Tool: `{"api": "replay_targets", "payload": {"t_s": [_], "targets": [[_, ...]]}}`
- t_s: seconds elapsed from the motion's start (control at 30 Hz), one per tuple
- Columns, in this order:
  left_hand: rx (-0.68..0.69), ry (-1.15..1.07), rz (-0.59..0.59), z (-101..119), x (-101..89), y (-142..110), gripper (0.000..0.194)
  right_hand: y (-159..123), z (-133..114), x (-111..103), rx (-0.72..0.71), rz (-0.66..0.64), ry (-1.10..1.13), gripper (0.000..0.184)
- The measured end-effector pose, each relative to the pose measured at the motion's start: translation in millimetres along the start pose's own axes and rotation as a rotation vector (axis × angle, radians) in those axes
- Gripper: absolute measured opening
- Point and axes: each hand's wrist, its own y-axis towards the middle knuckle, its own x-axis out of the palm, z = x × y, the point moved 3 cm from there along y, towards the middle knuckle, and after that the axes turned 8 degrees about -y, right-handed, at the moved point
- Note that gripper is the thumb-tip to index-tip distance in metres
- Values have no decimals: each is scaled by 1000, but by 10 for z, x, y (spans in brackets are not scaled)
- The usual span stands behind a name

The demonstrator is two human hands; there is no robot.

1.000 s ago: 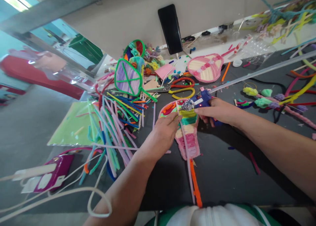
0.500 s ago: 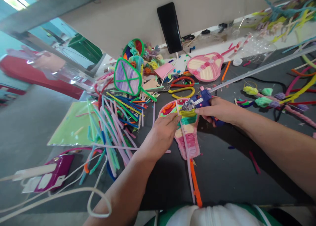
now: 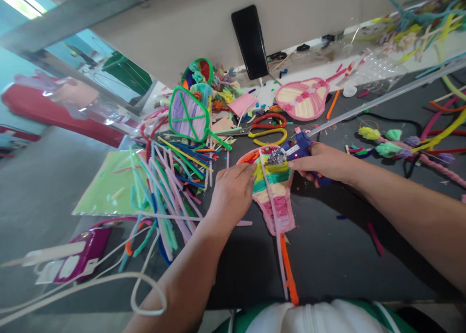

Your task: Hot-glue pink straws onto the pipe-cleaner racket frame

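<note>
A fan-shaped craft, covered in striped coloured pipe cleaners with a pink rim, lies on the dark table, its orange handle pointing toward me. One lilac pipe cleaner runs lengthwise over it and past the handle. My left hand rests flat on the craft's left edge, fingers stretched out and holding nothing. In my right hand is a blue glue gun, its foil-wrapped nozzle just over the yellow stripe, right of the lilac strip. From its back sticks a long clear glue stick. The fingers at the trigger are partly hidden.
Loose pipe cleaners lie in a heap at left, by a green plastic packet. Scissors and a pink craft are behind my work. A phone leans on the wall. White cables loop at lower left.
My left hand has slid left off the lilac pipe cleaner to the craft's edge, uncovering more of the stripes. My right hand and the glue gun have barely moved.
</note>
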Motion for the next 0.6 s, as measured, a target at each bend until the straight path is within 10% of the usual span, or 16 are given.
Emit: {"api": "replay_targets", "payload": {"t_s": [0.6], "targets": [[-30,-13,-40,-56,122,65,35,45,-31,-101,-14,41,309,34]]}}
